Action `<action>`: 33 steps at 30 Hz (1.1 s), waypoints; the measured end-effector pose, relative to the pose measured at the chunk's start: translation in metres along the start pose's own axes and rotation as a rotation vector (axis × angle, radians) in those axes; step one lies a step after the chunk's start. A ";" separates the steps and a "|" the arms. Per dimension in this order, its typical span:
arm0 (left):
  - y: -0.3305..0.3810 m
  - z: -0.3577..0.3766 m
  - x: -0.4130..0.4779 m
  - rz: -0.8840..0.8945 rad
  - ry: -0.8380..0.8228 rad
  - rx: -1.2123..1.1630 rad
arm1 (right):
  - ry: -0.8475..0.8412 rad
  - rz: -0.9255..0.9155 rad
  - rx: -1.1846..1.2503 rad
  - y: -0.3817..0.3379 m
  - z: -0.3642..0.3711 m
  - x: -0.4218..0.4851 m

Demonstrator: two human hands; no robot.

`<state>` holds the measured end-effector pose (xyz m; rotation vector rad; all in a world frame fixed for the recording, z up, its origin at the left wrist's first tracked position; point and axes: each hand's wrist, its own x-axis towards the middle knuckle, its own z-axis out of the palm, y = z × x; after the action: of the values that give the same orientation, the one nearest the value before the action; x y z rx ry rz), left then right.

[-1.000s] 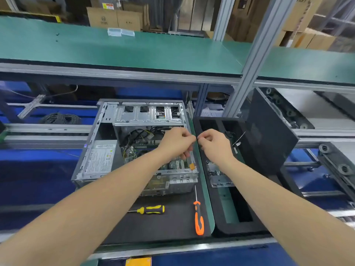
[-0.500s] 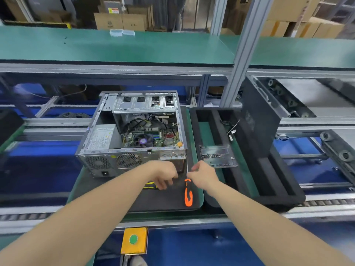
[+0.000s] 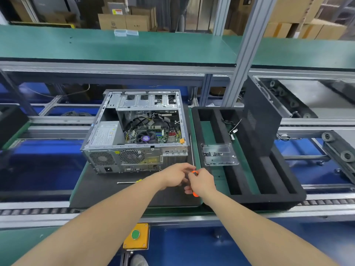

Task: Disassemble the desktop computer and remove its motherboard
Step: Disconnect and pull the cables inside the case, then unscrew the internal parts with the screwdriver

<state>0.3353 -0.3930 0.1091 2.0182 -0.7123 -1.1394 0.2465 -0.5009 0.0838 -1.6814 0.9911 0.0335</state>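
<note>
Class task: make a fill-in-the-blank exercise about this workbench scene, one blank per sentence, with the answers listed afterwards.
The right hand grips a screwdriver whose handle is ____.
The open computer case lies on a ____ mat.
A second screwdriver, yellow-handled, lies on the mat to the ____ of that hand.
The button on the yellow box is ____.
Answers: orange; black; left; green.

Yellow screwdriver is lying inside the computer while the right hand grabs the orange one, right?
Not quite. The head view shows the yellow screwdriver lying on the black mat in front of the computer, not inside it. The right hand does grip the orange screwdriver.
</note>
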 end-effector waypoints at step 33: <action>0.036 -0.267 -0.019 0.378 0.693 0.476 | 0.253 -1.044 0.203 -0.270 -0.020 -0.028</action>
<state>0.5571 -0.3191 0.2443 2.3156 -0.9840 -0.0169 0.3854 -0.4960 0.3177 -1.8487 0.1783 -0.9472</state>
